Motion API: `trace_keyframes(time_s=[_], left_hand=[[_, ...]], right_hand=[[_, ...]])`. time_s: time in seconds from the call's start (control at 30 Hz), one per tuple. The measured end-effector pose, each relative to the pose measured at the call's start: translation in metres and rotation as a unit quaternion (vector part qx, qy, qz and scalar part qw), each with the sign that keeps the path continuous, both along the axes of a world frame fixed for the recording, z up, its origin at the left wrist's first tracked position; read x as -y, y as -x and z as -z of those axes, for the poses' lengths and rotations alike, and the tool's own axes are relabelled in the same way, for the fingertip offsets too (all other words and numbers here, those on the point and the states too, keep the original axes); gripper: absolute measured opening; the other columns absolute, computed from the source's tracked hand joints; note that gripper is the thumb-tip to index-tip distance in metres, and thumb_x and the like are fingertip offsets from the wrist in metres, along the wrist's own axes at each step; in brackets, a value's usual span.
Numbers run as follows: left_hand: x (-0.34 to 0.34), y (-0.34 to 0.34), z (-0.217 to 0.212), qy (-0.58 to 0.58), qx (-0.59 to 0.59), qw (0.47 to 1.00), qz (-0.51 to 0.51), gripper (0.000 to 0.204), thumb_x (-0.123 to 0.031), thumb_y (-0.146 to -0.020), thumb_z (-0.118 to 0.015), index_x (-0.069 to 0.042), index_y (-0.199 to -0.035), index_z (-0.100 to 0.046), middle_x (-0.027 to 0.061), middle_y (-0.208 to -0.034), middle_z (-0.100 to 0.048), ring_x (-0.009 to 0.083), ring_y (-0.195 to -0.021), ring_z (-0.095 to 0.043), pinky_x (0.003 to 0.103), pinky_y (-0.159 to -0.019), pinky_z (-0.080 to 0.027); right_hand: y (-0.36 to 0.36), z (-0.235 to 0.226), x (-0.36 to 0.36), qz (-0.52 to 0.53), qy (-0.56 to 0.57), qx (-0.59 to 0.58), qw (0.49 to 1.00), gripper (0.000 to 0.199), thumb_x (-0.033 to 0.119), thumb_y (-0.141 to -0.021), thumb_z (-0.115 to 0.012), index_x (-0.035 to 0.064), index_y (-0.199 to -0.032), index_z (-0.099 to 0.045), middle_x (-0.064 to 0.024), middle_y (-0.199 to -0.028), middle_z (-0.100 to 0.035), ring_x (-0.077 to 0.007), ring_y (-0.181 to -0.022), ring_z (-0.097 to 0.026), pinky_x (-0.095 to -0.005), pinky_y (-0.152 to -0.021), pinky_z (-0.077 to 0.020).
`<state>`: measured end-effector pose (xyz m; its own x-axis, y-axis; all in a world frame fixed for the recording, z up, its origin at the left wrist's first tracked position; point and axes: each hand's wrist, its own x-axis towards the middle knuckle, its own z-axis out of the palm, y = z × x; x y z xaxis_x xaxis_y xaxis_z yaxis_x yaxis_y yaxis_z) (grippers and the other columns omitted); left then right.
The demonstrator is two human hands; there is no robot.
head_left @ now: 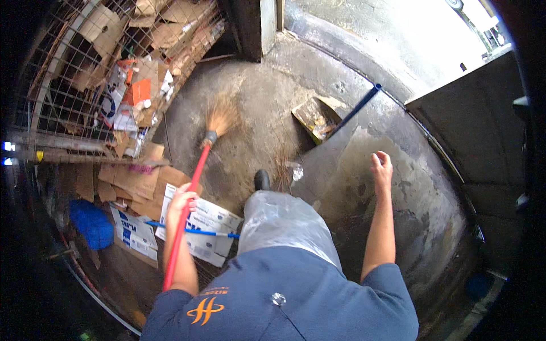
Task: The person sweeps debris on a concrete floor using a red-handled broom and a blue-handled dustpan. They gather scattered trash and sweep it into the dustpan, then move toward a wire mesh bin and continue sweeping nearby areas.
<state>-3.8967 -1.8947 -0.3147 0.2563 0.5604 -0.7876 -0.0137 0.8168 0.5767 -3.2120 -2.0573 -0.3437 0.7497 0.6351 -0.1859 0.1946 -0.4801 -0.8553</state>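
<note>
My left hand (182,203) is wrapped round the red handle of a broom (196,173). The broom's straw bristles (220,116) fan out over the concrete floor ahead and to the left, a little blurred. Out to the right, my right hand (382,165) hangs in the air with its fingers curled loosely and nothing visible in it. Beyond it lies a dustpan (316,120) with debris in it, its long blue handle (358,109) slanting up to the right. Between broom and dustpan, loose straw and a crumpled clear scrap (297,170) lie on the floor near my boot (262,180).
A wire cage (62,74) packed with cardboard stands at the far left. Flattened boxes (136,184), a blue bundle (92,224) and a blue pole (210,232) lie on my left. A pillar (267,28) rises ahead. Dark panels (478,113) border the right, beside a bright opening.
</note>
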Motion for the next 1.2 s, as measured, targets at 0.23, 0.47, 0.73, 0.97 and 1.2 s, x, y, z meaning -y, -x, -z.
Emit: trace_keyframes(time_s=[0.23, 0.47, 0.73, 0.97, 1.2], left_hand=[[-0.013, -0.031, 0.062, 0.14, -0.042, 0.975, 0.165, 0.027, -0.004, -0.086, -0.061, -0.005, -0.112, -0.055, -0.0009, -0.063, -0.05, 0.0087, -0.042, -0.045, 0.026, -0.036, -0.036], [-0.085, 0.021, -0.033, 0.026, -0.055, 0.991, 0.122, 0.064, 0.003, -0.086, -0.063, 0.0, -0.146, -0.041, 0.0035, -0.067, -0.057, 0.01, -0.041, -0.051, 0.026, -0.035, -0.041], [-0.338, -0.016, 0.067, -0.069, -0.05, 0.995, 0.055, 0.033, -0.003, -0.087, -0.056, -0.009, -0.119, -0.047, 0.0012, -0.066, -0.052, 0.0082, -0.043, -0.046, 0.026, -0.034, -0.036], [-0.261, -0.1, 0.157, 0.106, -0.073, 0.962, 0.242, 0.039, -0.004, -0.085, -0.058, -0.01, -0.123, -0.05, 0.0, -0.068, -0.051, 0.0086, -0.045, -0.046, 0.027, -0.037, -0.037], [-0.173, -0.072, 0.054, 0.0, -0.075, 0.945, 0.319, 0.066, 0.006, -0.079, -0.063, 0.004, -0.143, -0.045, 0.0032, -0.069, -0.057, 0.0101, -0.042, -0.051, 0.027, -0.037, -0.04]], right_hand=[[-0.047, -0.03, -0.153, 0.11, -0.016, -0.059, 0.992, 0.077, 0.036, -0.088, -0.076, 0.0116, -0.15, -0.038, -0.0103, -0.154, -0.04, -0.0263, -0.134, -0.046, -0.0466, -0.098, -0.0457], [-0.077, -0.015, -0.255, 0.12, -0.027, -0.081, 0.989, 0.074, 0.037, -0.083, -0.08, 0.0141, -0.143, -0.044, -0.0081, -0.139, -0.052, -0.0273, -0.131, -0.048, -0.0571, -0.102, -0.0391], [-0.042, 0.044, -0.27, 0.299, -0.055, 0.018, 0.953, 0.022, 0.022, -0.081, -0.083, 0.0054, -0.084, -0.069, 0.0002, -0.081, -0.065, -0.0127, -0.072, -0.058, -0.0313, -0.069, -0.0481], [-0.064, -0.015, -0.187, 0.366, -0.172, -0.08, 0.911, 0.022, 0.028, -0.086, -0.078, 0.0149, -0.092, -0.062, -0.0018, -0.09, -0.072, -0.0177, -0.077, -0.062, -0.0405, -0.06, -0.044], [-0.078, -0.112, 0.019, 0.452, -0.274, -0.184, 0.829, 0.031, 0.027, -0.094, -0.07, 0.0157, -0.121, -0.057, -0.0094, -0.117, -0.067, -0.0375, -0.11, -0.059, -0.0688, -0.098, -0.0409]])
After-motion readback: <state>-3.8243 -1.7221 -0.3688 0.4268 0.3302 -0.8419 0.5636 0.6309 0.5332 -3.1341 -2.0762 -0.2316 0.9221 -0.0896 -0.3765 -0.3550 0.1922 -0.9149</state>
